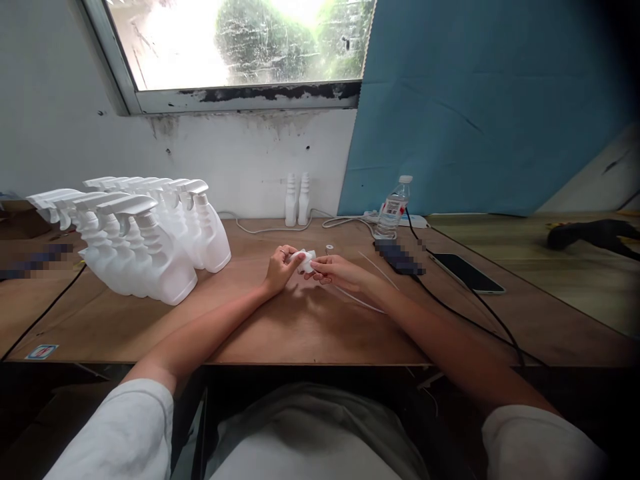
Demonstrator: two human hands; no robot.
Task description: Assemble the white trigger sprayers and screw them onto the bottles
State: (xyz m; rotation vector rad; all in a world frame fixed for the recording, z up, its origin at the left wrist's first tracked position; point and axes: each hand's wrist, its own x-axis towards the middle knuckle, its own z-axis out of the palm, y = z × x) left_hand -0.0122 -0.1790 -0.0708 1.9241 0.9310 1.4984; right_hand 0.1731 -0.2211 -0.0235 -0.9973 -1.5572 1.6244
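Note:
Both hands meet over the middle of the table around a small white spray head (307, 261), partly covered by fingers. My left hand (280, 268) is closed on its left side, thumb on top. From the right, my right hand (336, 272) pinches the same part. A thin white tube (361, 303) runs from under my right hand toward the lower right; whether it joins the spray head I cannot tell. Just behind the right fingers is a small white round piece (329, 248). Another thin tube (379, 269) lies to the right.
White spray bottles (167, 270) stand in two rows at left. Two narrow white bottles (291, 203) stand by the wall. At right are a water bottle (393, 212), a blurred dark object (399, 257), a phone (467, 272) and black cables (450, 309). A white cord (265, 231) runs along the back.

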